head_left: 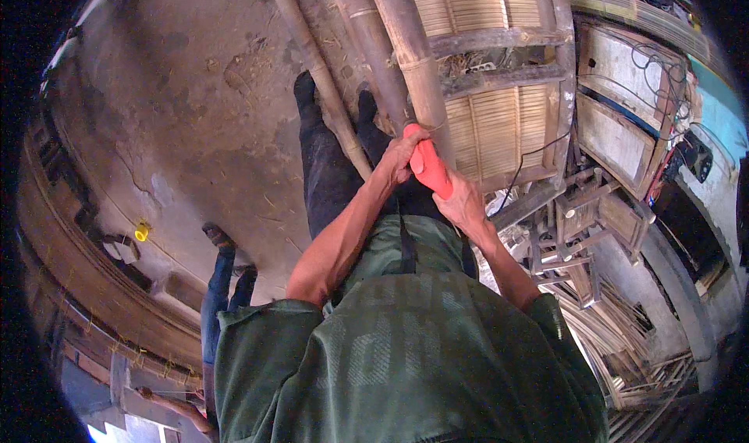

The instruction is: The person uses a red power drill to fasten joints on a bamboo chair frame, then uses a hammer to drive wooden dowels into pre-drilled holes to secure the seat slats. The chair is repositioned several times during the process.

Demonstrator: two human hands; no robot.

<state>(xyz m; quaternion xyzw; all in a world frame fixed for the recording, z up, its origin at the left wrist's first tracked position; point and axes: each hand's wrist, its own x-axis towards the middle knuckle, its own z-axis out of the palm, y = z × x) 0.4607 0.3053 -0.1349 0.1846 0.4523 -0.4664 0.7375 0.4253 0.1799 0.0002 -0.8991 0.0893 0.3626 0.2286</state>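
Left hand [402, 153] gripping the far end of an orange object [430, 170]; right hand [462, 207] closed on its near end. Object's kind unclear; held aslant before the lap, far end by a bamboo pole [413, 61], contact uncertain. Slatted frame [503, 80] right of pole. Floor [195, 115] at left; another person's legs [221, 275] there.

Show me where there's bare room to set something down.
Mainly the dirt floor between the wearer's dark-clad legs and the yellow object at left. It's crowded around the left hand and right hand, both on the red object beside bamboo poles, and at right, among wooden furniture and piled sticks.
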